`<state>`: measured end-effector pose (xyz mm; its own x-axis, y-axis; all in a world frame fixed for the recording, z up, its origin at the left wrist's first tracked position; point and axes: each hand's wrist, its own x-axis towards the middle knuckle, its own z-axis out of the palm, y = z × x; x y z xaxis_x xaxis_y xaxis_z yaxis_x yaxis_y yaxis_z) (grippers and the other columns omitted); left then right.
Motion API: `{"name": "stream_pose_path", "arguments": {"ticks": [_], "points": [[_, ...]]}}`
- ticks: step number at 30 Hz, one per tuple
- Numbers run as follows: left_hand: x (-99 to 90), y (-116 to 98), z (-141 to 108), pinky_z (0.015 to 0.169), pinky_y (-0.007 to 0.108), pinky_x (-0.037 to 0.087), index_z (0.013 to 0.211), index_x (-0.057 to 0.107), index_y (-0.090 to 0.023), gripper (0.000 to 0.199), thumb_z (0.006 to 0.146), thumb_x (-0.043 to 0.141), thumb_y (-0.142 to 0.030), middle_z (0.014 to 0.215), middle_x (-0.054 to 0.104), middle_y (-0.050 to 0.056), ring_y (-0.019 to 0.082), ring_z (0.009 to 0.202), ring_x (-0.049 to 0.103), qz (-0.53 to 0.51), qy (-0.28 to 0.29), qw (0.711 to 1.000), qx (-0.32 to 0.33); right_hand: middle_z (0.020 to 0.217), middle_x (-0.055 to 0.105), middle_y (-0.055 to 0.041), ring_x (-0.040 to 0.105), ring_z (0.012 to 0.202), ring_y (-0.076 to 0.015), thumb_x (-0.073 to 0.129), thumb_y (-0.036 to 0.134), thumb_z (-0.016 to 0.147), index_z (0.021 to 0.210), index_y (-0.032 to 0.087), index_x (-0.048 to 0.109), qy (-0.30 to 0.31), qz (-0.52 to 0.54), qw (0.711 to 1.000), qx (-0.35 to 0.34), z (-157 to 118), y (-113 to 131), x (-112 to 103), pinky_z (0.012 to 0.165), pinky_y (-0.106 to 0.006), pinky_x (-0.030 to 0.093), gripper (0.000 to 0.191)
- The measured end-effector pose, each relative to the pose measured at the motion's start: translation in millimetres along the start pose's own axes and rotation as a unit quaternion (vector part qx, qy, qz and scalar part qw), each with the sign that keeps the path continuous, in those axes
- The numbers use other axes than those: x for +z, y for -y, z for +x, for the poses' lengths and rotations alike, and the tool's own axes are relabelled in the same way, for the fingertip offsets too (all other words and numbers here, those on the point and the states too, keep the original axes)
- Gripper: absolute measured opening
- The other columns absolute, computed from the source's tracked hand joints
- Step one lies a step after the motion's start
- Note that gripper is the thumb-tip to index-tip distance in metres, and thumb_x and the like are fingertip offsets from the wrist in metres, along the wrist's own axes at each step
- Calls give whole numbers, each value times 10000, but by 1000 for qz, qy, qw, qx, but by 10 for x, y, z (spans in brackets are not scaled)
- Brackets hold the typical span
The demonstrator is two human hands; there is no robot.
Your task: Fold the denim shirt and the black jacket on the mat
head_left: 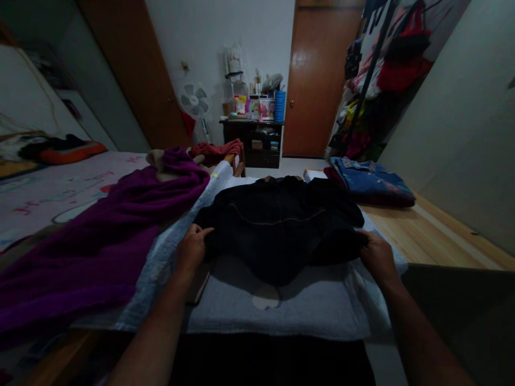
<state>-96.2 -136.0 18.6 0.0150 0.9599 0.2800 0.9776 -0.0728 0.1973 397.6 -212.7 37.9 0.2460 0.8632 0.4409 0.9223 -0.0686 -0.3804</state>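
A dark jacket [277, 230] with a curved tan seam is spread out in front of me, its near edge lifted and sagging in the middle. My left hand [193, 244] pinches the jacket's left side. On the opposite side, my right hand [374, 252] is closed on the jacket's right edge. Beneath it lies a pale grey-blue cloth [241, 316] with a light printed shape, covering a flat surface. A thin flat object [200, 284], partly hidden by my left forearm, rests on that cloth.
To the left, a purple garment [116, 225] lies over the edge of a bed with a printed pink sheet [76, 187]. Folded clothes with a denim piece [370, 179] sit on a wooden surface [402, 225] at right. A fan [195, 100] and dark cabinet [253, 145] stand behind.
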Motion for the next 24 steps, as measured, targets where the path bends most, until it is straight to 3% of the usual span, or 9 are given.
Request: {"name": "stream_pose_path", "arguments": {"ticks": [3, 6, 9, 12, 15, 18, 20, 22, 24], "points": [[-53, 50, -19, 689, 242, 440, 1147, 652, -251, 405, 867, 397, -109, 976, 528, 49, 156, 793, 553, 18, 15, 1000, -5, 917, 666, -103, 621, 825, -229, 435, 134, 714, 974, 163, 680, 68, -50, 996, 5, -48, -45, 0, 741, -320, 460, 358], [-86, -50, -77, 756, 284, 452, 1242, 588, -237, 466, 821, 444, -101, 1038, 542, 77, 188, 860, 558, 57, 27, 998, 13, 960, 627, -125, 607, 856, -228, 455, 97, 691, 1069, 136, 643, 133, -87, 987, -32, -162, 56, 17, 762, -318, 463, 425], [-120, -277, -199, 906, 398, 418, 1377, 449, -264, 685, 721, 571, -106, 1291, 465, 120, 278, 1078, 493, 94, 5, 993, 67, 1188, 540, -184, 533, 1085, -298, 526, 118, 663, 1312, 108, 482, 109, -124, 982, -88, -310, 290, 15, 885, -399, 439, 651], [-160, -568, -366, 1040, 521, 281, 1411, 383, -315, 864, 626, 668, -93, 1473, 303, 108, 346, 1271, 337, 88, -14, 984, 155, 1444, 351, -160, 295, 1337, -354, 569, 148, 674, 1418, 201, 356, 83, -145, 972, -166, -468, 608, 22, 1041, -539, 281, 775], [-163, -832, -499, 1089, 539, 191, 1382, 411, -345, 793, 672, 676, -109, 1499, 292, 80, 330, 1347, 251, 51, -1, 965, 258, 1527, 256, -79, 144, 1412, -333, 584, 135, 695, 1417, 321, 355, 127, -134, 952, -245, -612, 903, 81, 1097, -583, 123, 780], [-92, -986, -543, 1040, 469, 302, 1172, 595, -303, 420, 791, 586, -127, 1358, 492, 61, 279, 1270, 391, 40, 72, 940, 332, 1533, 270, -57, 108, 1424, -326, 596, 190, 756, 1341, 332, 468, 202, -115, 927, -294, -698, 1078, 182, 1107, -586, 54, 615], [-20, -1019, -529, 914, 392, 415, 1001, 648, -241, 239, 838, 517, -124, 1129, 624, 69, 239, 1081, 545, 55, 139, 930, 336, 1504, 336, -70, 127, 1422, -320, 605, 241, 782, 1259, 295, 553, 250, -107, 913, -303, -715, 1127, 246, 1112, -577, 30, 483], [42, -1021, -493, 763, 324, 460, 916, 644, -210, 218, 850, 466, -103, 943, 653, 63, 205, 883, 616, 74, 189, 929, 309, 1452, 414, -90, 156, 1414, -326, 648, 340, 769, 1203, 263, 592, 282, -97, 906, -300, -714, 1155, 295, 1112, -578, 3, 445], [76, -1021, -438, 676, 291, 455, 934, 630, -211, 251, 838, 438, -81, 907, 653, 55, 190, 791, 637, 81, 204, 939, 265, 1401, 468, -106, 189, 1400, -340, 692, 470, 717, 1234, 246, 570, 292, -81, 906, -296, -710, 1194, 339, 1112, -579, -17, 576]]}}
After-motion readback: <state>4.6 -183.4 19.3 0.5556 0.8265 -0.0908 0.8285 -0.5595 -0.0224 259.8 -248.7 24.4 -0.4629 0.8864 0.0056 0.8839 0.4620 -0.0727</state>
